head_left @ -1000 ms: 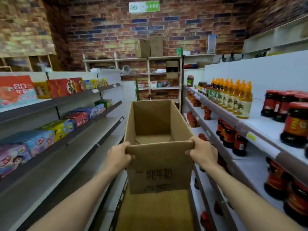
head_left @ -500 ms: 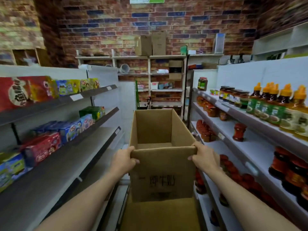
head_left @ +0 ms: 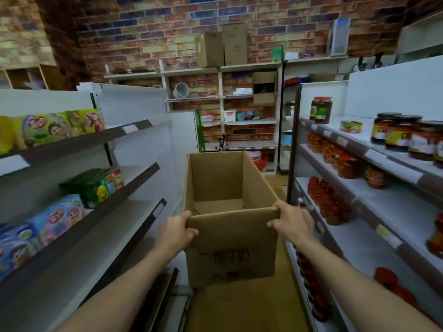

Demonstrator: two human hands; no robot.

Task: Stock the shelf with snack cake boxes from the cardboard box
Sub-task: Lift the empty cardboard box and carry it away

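Both hands [head_left: 176, 232] [head_left: 291, 225] gripping cardboard box [head_left: 230, 248] rim — aisle ahead

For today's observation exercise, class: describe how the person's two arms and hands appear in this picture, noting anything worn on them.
Both forearms are bare as far as the frame shows: no sleeves, gloves, watch, bracelets or rings can be seen. The left hand and the right hand are uncovered too. No markings are visible on either arm, though the picture is somewhat soft, so fine details could be missed.
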